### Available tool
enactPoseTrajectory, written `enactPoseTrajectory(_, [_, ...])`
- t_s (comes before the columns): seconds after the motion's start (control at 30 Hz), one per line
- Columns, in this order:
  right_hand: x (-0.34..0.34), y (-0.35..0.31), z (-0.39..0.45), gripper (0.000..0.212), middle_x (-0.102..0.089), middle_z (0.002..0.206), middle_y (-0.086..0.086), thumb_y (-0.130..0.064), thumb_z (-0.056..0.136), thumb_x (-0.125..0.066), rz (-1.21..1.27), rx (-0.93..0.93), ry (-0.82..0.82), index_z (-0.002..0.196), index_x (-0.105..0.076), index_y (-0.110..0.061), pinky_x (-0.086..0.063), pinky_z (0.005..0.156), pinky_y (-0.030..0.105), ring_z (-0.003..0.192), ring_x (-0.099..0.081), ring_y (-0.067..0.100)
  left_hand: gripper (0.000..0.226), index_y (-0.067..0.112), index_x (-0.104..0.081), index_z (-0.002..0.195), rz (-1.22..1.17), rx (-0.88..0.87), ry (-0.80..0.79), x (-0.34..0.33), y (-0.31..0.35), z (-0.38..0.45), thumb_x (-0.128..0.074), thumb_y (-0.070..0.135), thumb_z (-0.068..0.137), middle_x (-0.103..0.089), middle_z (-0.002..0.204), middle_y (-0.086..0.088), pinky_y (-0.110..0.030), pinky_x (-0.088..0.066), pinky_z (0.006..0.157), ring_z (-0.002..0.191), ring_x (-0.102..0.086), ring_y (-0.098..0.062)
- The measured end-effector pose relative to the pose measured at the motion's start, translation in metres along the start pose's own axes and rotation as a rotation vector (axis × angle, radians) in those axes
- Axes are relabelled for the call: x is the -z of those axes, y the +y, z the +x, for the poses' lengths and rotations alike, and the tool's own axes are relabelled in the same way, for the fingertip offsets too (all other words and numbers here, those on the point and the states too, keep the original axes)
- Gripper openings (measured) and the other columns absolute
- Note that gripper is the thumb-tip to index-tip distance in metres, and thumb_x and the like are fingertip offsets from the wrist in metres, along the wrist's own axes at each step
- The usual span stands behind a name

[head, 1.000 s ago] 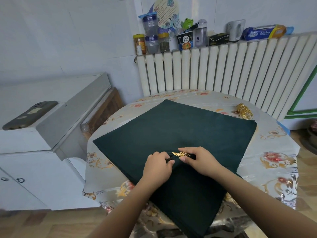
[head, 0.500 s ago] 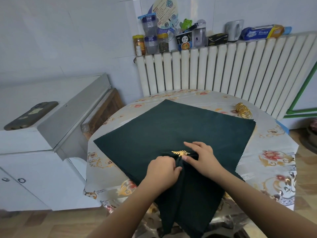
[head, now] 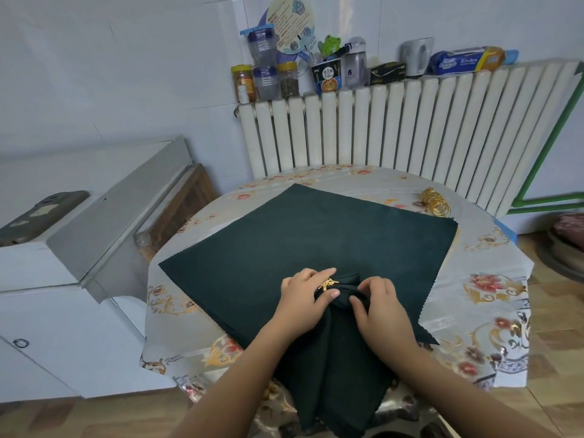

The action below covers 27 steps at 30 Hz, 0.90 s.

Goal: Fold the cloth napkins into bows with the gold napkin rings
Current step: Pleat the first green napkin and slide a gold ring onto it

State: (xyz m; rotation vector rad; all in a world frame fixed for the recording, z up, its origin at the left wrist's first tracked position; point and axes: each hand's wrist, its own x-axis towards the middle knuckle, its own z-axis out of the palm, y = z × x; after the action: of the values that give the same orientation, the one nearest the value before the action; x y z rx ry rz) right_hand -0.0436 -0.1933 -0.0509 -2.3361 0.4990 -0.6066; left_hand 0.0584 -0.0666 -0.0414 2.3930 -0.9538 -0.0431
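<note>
While both hands work at the gathered cloth, the scene reads so:
Left hand: grip curled round the gold leaf napkin ring.
Right hand: grip pinching the gathered green napkin beside the ring.
Napkin's near end: hangs over the table edge.
Flat napkins: stacked, spread mid-table.
Spare gold rings: far right edge, well apart from the hands.

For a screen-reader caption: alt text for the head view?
Two hands gather a dark green napkin through a gold napkin ring on a floral-covered table; left hand pinches the ring, right hand grips cloth. Spare gold rings lie far right.
</note>
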Motion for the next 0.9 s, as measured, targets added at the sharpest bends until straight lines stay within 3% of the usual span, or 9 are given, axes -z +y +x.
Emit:
enactPoseTrajectory(0.13, [0.000,0.004,-0.011,0.004,-0.051,0.091,-0.001,-0.015,0.090,-0.057,0.013,0.076,-0.050,0.090,-0.055,-0.011,-0.045,0.071,0.034,0.080,-0.057,0.022,0.038,0.032,-0.049,0.134,-0.064,0.011,0.063,-0.003,-0.001,0.000,-0.048,0.035,0.097,-0.053,0.122,0.007,-0.021,-0.015,0.097,0.117,-0.044,-0.007])
enactPoseTrajectory(0.23, [-0.004,0.007,-0.020,0.009,-0.053,0.080,0.001,-0.011,0.084,-0.065,-0.071,0.189,-0.033,0.080,-0.057,-0.011,-0.044,0.054,0.033,0.064,-0.057,0.024,0.037,0.032,-0.056,0.128,-0.142,0.009,0.075,-0.005,-0.003,-0.001,-0.053,0.038,0.092,-0.056,0.119,0.011,-0.023,-0.019,0.101,0.114,-0.047,-0.004])
enactPoseTrajectory(0.3, [-0.003,0.005,-0.022,0.012,-0.053,0.070,-0.002,-0.016,0.076,-0.066,-0.124,0.255,-0.014,0.071,-0.056,-0.015,-0.036,0.045,0.026,0.052,-0.054,0.020,0.034,0.031,-0.063,0.119,-0.270,0.014,0.086,-0.003,-0.005,-0.002,-0.060,0.036,0.086,-0.058,0.112,0.016,-0.021,-0.029,0.101,0.110,-0.051,-0.001])
enactPoseTrajectory(0.4, [0.000,0.004,-0.016,0.016,-0.051,0.060,-0.006,-0.030,0.072,-0.057,-0.196,0.327,0.055,0.060,-0.054,-0.019,-0.036,0.050,0.024,0.054,-0.052,0.017,0.029,0.028,-0.067,0.111,-0.405,0.039,0.047,0.003,-0.007,-0.005,-0.070,0.022,0.083,-0.062,0.108,0.017,-0.008,-0.035,0.092,0.106,-0.054,0.002])
enactPoseTrajectory(0.47, [0.001,0.002,-0.008,0.017,-0.050,0.069,-0.005,-0.026,0.078,-0.061,-0.091,0.235,0.104,0.065,-0.054,-0.018,-0.038,0.061,0.027,0.067,-0.050,0.017,0.031,0.030,-0.069,0.108,-0.463,0.060,0.021,0.005,-0.008,-0.005,-0.073,0.019,0.080,-0.065,0.109,0.016,-0.007,-0.037,0.091,0.107,-0.056,0.002])
enactPoseTrajectory(0.53, [-0.001,0.001,0.003,0.010,-0.049,0.088,-0.003,-0.019,0.084,-0.065,0.109,0.064,0.100,0.084,-0.056,-0.014,-0.035,0.074,0.024,0.085,-0.049,0.017,0.031,0.031,-0.070,0.106,-0.502,0.076,0.012,0.007,-0.008,-0.004,-0.075,0.018,0.078,-0.067,0.108,0.015,-0.012,-0.040,0.093,0.106,-0.058,0.002])
enactPoseTrajectory(0.63, [-0.001,-0.004,0.023,0.024,-0.054,0.103,0.000,-0.026,0.092,-0.056,0.211,-0.139,-0.054,0.111,-0.057,-0.010,-0.034,0.078,0.020,0.097,-0.053,0.017,0.032,0.034,-0.071,0.100,-0.566,0.104,0.006,0.008,-0.007,-0.005,-0.077,0.015,0.075,-0.068,0.106,0.015,-0.013,-0.041,0.093,0.104,-0.059,0.002])
enactPoseTrajectory(0.77, [0.001,-0.005,0.042,0.036,-0.055,0.066,0.001,-0.035,0.093,-0.052,0.122,-0.204,-0.154,0.076,-0.059,-0.004,-0.034,0.055,0.024,0.069,-0.052,0.020,0.036,0.037,-0.070,0.096,-0.621,0.110,0.032,0.006,-0.006,-0.007,-0.078,0.011,0.074,-0.067,0.104,0.020,-0.004,-0.038,0.088,0.102,-0.057,0.011])
enactPoseTrajectory(0.9, [-0.006,-0.004,0.050,0.040,-0.053,0.061,0.003,-0.035,0.094,-0.049,0.095,-0.274,-0.152,0.069,-0.057,-0.005,-0.033,0.053,0.026,0.064,-0.050,0.019,0.037,0.027,-0.072,0.102,-0.636,0.095,0.071,0.002,-0.005,-0.008,-0.078,0.006,0.072,-0.065,0.106,0.021,-0.002,-0.036,0.087,0.103,-0.056,0.013])
